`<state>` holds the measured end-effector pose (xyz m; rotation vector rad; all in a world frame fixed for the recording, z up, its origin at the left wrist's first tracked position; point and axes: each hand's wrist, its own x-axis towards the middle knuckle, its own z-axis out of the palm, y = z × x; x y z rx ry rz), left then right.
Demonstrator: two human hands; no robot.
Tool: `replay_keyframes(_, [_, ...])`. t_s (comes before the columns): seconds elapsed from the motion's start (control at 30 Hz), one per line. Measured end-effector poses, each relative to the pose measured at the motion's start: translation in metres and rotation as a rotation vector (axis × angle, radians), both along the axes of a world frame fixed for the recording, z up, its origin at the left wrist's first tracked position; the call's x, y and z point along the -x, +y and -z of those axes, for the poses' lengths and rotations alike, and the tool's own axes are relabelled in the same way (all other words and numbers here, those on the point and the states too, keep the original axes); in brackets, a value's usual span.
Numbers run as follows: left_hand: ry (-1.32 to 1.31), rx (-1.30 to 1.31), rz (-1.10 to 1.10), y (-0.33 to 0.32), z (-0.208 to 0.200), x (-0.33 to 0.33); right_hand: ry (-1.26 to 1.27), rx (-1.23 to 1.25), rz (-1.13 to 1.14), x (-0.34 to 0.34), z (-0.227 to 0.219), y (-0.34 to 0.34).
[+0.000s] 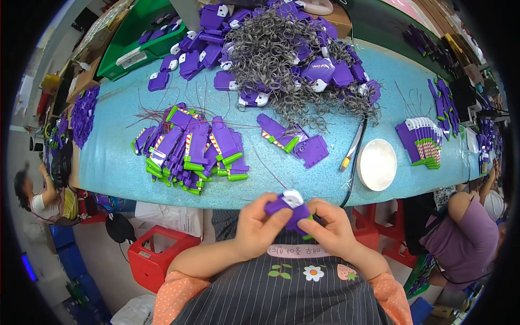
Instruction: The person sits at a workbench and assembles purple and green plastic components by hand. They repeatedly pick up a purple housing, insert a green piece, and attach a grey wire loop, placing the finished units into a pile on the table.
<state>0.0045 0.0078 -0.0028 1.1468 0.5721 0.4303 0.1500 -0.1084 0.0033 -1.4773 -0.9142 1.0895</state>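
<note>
Just in front of the table's near edge, both of my hands grip one purple plastic toy part with a white rounded end and a green edge. My left hand pinches its left side, thumb across the face. On the other side, my right hand presses its thumb near the green edge. A thin dark red wire rises from the part toward the table. Beyond it lie a purple piece with a striped green-tipped edge and a bare purple shell.
A pile of similar purple-and-green parts lies left. At the back, coiled grey wires cover purple shells. To the right are a white round dish, a yellow-tipped tool by a black cable, and fanned parts. A red stool stands below; people sit either side.
</note>
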Motion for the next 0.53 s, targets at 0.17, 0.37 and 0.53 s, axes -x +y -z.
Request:
replay_keyframes(0.17, [0.009, -0.535, 0.065, 0.003, 0.005, 0.003, -0.152, -0.030, -0.085, -0.001, 0.012, 0.002])
replay_keyframes(0.37, [-0.022, -1.175, 0.140, 0.008, -0.013, -0.013, 0.139, -0.208, 0.001, -0.004, 0.021, -0.001])
replay_keyframes(0.53, [-0.009, -1.050, 0.462, 0.019, -0.038, -0.029, 0.292, -0.373, -0.011, -0.020, 0.031, -0.026])
